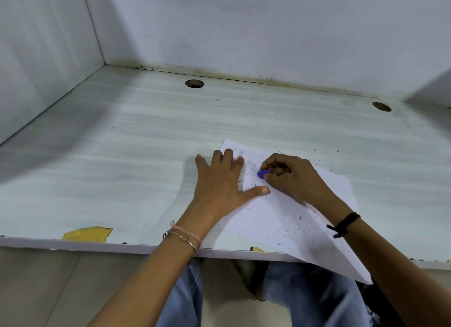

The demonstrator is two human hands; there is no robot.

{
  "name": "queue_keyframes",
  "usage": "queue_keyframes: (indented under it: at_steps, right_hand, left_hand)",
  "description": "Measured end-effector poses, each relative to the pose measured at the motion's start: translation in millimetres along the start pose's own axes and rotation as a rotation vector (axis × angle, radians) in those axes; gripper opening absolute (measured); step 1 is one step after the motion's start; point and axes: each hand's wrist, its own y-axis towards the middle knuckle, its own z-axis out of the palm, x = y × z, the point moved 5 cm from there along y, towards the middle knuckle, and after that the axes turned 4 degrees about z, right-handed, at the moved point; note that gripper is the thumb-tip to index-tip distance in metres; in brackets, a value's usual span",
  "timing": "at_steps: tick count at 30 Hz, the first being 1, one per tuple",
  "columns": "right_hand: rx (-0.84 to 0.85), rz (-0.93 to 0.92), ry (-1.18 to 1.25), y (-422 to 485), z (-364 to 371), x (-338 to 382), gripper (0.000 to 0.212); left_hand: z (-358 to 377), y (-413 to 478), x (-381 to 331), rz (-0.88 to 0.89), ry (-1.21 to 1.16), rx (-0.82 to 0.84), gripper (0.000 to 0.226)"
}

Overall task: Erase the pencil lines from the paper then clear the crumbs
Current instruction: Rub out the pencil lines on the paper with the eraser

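Note:
A white sheet of paper [288, 216] lies skewed on the desk, its near corner hanging over the front edge. Faint pencil lines [246, 155] show near its far corner. My left hand [219, 180] presses flat on the paper's left side, fingers spread. My right hand [285, 172] pinches a small blue eraser [263, 173] with its tip on the paper, just right of my left fingers. Dark eraser crumbs [288, 229] lie scattered over the lower part of the sheet and on the desk to the right.
The pale desk [122, 168] sits in a booth with white walls at the back and left. Two round cable holes [194, 83] [381, 106] are near the back. A chipped yellow patch [87, 234] marks the front edge. My knees are below the desk.

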Motion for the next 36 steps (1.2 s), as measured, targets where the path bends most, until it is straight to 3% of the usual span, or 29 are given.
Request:
queue_keyframes:
  at_steps: [5,9,14,19,24,28,33,36]
  right_hand:
    - [0.015,-0.011,-0.033,7,1,4,0.012]
    - [0.116,-0.049,-0.058,10,11,15,0.007]
    - [0.003,-0.012,-0.158,41,-5,13,0.006]
    - [0.198,-0.107,-0.2,26,11,26,0.005]
    - [0.081,-0.051,-0.245,54,-4,23,0.005]
    - [0.238,-0.138,-0.329,37,15,37,0.006]
    - [0.088,-0.031,-0.314,61,-9,23,0.003]
    - [0.189,-0.133,-0.367,44,9,36,0.005]
  left_hand:
    - [15,8,1,0.042,-0.155,0.038,0.104]
    - [23,10,3,0.048,-0.138,0.12,0.103]
    - [23,9,2,0.048,-0.106,0.136,0.099]
    - [25,12,2,0.051,-0.101,0.154,0.103]
    - [26,12,3,0.049,-0.097,0.156,0.102]
    - [26,13,3,0.062,-0.101,0.148,0.102]
    - [24,11,3,0.049,-0.11,0.164,0.1]
    - [26,12,3,0.062,-0.124,0.15,0.1]
